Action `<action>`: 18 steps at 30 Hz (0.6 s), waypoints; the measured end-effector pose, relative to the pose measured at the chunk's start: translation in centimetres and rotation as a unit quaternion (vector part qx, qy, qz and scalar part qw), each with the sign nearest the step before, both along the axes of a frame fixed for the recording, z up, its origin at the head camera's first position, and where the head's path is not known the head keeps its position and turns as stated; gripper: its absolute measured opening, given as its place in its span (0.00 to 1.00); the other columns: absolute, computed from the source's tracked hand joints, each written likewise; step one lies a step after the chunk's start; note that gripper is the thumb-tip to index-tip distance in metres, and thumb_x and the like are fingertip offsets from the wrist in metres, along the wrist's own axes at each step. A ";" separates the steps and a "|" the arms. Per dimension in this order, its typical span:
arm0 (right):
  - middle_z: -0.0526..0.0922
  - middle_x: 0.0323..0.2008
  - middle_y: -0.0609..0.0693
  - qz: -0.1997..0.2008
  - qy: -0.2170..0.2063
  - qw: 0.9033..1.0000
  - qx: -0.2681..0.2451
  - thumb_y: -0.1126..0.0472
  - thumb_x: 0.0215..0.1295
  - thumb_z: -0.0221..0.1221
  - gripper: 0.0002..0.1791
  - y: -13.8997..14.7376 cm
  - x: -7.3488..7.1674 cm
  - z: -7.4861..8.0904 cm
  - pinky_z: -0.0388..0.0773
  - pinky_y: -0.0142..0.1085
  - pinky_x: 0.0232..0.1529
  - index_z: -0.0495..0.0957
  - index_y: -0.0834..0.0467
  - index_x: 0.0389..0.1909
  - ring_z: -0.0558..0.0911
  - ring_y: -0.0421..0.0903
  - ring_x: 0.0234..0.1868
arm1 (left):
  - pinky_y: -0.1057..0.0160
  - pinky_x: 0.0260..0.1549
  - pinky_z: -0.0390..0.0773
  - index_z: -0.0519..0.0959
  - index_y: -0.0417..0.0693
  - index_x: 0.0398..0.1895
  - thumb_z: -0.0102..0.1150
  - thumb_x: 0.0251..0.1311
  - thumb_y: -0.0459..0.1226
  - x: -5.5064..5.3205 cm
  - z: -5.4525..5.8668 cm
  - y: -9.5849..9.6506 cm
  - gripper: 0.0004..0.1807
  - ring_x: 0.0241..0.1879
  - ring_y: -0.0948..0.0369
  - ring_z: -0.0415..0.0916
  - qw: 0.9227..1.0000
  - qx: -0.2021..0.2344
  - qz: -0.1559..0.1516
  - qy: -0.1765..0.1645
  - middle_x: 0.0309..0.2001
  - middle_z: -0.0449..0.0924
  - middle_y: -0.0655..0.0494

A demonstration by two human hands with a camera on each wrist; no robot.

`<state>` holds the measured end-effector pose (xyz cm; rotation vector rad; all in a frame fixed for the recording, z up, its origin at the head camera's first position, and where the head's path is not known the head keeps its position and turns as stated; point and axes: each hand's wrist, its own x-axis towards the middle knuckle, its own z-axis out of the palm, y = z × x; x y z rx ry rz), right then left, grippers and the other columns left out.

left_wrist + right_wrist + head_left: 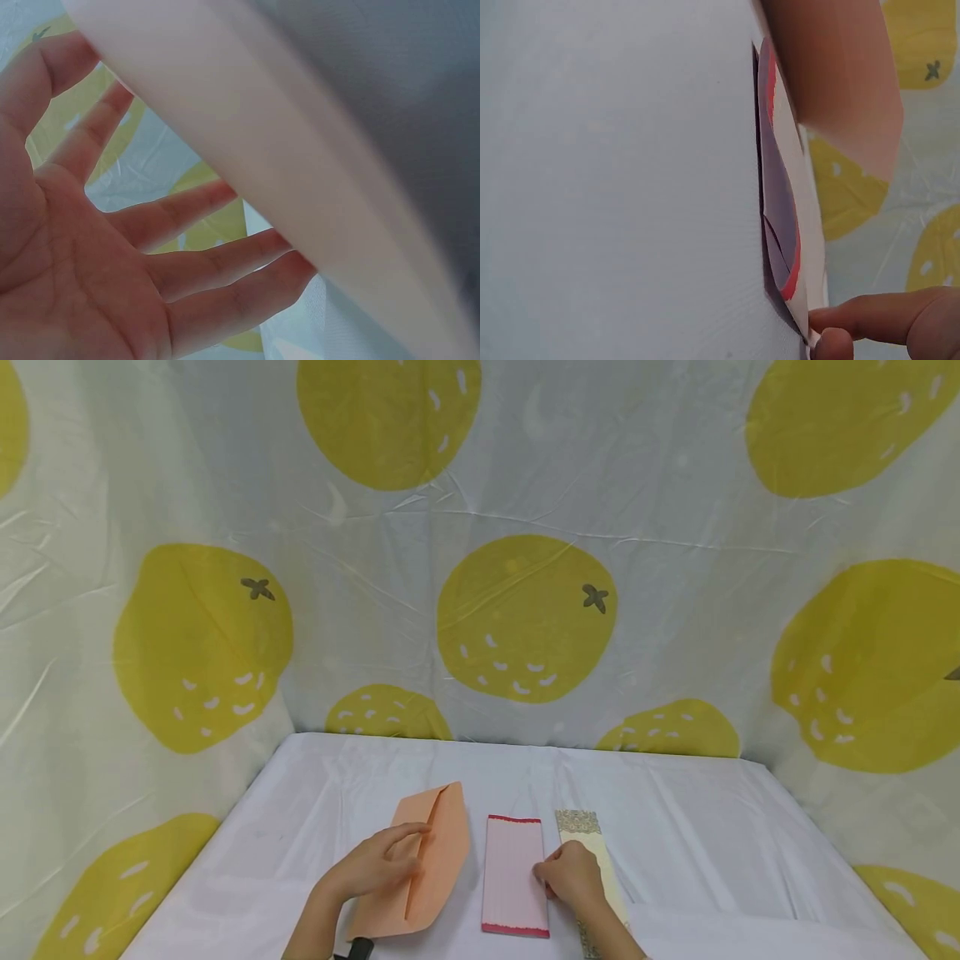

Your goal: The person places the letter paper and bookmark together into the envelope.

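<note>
An orange envelope (pixel 446 881) lies slanted at the left of the table, its pointed flap facing right. Over it reaches my left hand (pixel 375 862), fingers spread and fingertips against the paper; in the left wrist view these fingertips meet the edge of the envelope (pixel 225 112), which looks pale there. In the middle lies a pink envelope (pixel 513 872) with red bands at both ends. My right hand (pixel 573 872) pinches its right edge between thumb and forefinger. The right wrist view shows that pink envelope (pixel 782 202) bowed open at its red-edged end.
Partly under my right hand and forearm lies a cream envelope (pixel 579 822) with a patterned gold end. A white cloth (pixel 690 835) with creases covers the table. Behind and at both sides hangs a curtain (pixel 660 635) printed with yellow fruit.
</note>
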<state>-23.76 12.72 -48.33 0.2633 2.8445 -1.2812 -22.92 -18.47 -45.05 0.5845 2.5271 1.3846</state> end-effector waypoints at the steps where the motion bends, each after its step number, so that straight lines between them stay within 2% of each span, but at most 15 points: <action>1: 0.71 0.05 0.46 -0.003 -0.004 1.000 0.003 0.66 0.51 0.63 0.11 0.0 0.0 0.0 0.64 0.30 0.15 0.76 0.60 0.13 0.71 0.40 0.11 | 0.31 0.58 0.57 0.72 0.51 0.66 0.60 0.64 0.44 0.0 0.0 0.0 0.27 0.68 0.38 0.56 1.000 0.000 -0.002 0.001 0.67 0.67 0.45; 6: 0.69 0.04 0.45 0.001 -0.006 1.000 0.001 0.67 0.51 0.61 0.14 0.0 -0.1 -0.1 0.61 0.29 0.14 0.74 0.59 0.09 0.68 0.39 0.09 | 0.31 0.58 0.57 0.71 0.50 0.66 0.60 0.64 0.43 -0.1 0.0 0.0 0.27 0.68 0.38 0.56 1.000 0.002 -0.004 0.002 0.67 0.67 0.45; 11: 0.68 0.04 0.44 0.013 -0.005 0.999 -0.039 0.67 0.50 0.60 0.13 0.4 -0.2 -0.6 0.58 0.29 0.13 0.73 0.58 0.09 0.66 0.38 0.09 | 0.32 0.58 0.58 0.72 0.50 0.66 0.60 0.64 0.44 0.0 0.0 0.1 0.27 0.68 0.38 0.56 1.000 -0.001 -0.001 -0.002 0.66 0.68 0.45; 18: 0.72 0.10 0.47 0.029 0.007 0.995 -0.090 0.65 0.53 0.62 0.10 0.6 0.0 0.0 0.66 0.31 0.16 0.76 0.62 0.16 0.71 0.39 0.12 | 0.32 0.58 0.58 0.72 0.51 0.66 0.60 0.64 0.44 0.0 0.0 0.0 0.27 0.68 0.39 0.57 1.000 -0.005 0.002 0.004 0.66 0.68 0.45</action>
